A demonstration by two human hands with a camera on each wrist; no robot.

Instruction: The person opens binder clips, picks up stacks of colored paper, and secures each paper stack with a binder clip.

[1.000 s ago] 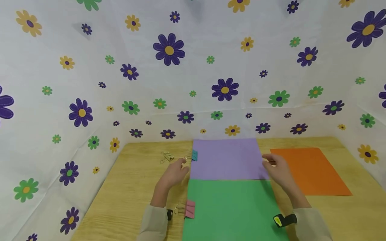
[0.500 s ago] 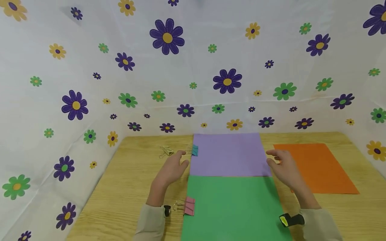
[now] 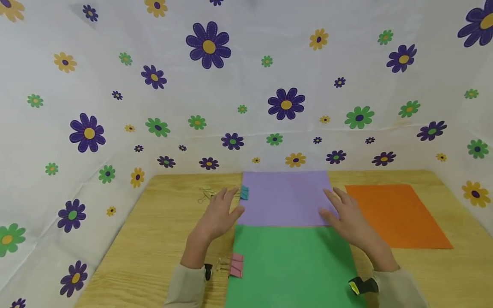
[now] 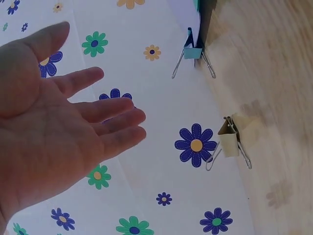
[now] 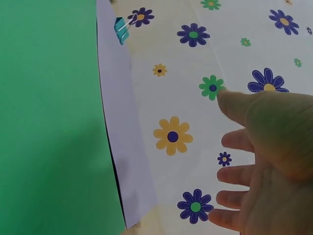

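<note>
My left hand (image 3: 216,217), fingers spread, hovers by the left edge of a purple sheet (image 3: 285,199). Near its fingertips, a teal binder clip (image 3: 244,192) is clamped on that edge. My right hand (image 3: 350,220) is held over the sheet's right edge, also with its fingers extended. Nearer to me lies a green sheet (image 3: 289,269), with a pink binder clip (image 3: 236,265) on its left edge. A pale yellow binder clip (image 4: 228,143) stands loose on the table, partly behind my left hand in the head view. Both palms hold nothing in the wrist views.
An orange sheet (image 3: 400,218) lies at the right on the wooden table (image 3: 154,244). White cloth (image 3: 254,81) printed with flowers rises behind the table and along both sides.
The fingers of both hands have straightened and spread. My right hand has moved left over the purple sheet's edge. The head view has tilted and shifted slightly; sheets and clips look unmoved.
</note>
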